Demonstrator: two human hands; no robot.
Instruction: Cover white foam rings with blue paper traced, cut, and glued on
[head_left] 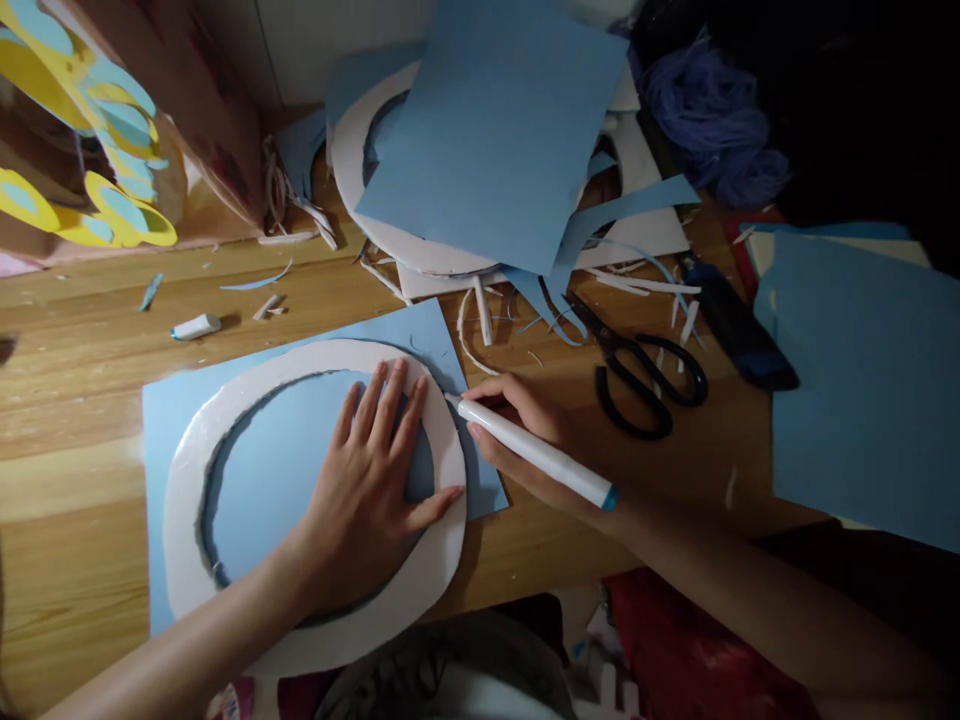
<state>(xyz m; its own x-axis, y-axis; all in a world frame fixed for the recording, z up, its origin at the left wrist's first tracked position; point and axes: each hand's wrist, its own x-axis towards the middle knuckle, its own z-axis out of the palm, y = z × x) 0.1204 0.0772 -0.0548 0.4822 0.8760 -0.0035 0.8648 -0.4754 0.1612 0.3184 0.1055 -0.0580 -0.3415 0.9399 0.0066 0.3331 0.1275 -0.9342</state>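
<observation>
A white oval ring [180, 500], cut from thick board, lies on a sheet of light blue paper [156, 420]. My left hand [367, 470] presses down flat on the ring's upper right side, fingers spread and thumb out to the right. Through the ring's opening the blue sheet shows. My right hand [517, 420] is closed around a white marker [536, 452] with a blue end; its tip meets the ring's outer right edge over the paper. A white marker cap [196, 326] rests on the table beyond the sheet.
Black-handled scissors [637, 370] and a dark utility knife [739, 320] lie right of my right hand. Behind are a loose blue sheet [495, 140], another white ring [352, 190] and paper scraps. More blue paper [862, 390] lies right; blue yarn [705, 120] sits at the back.
</observation>
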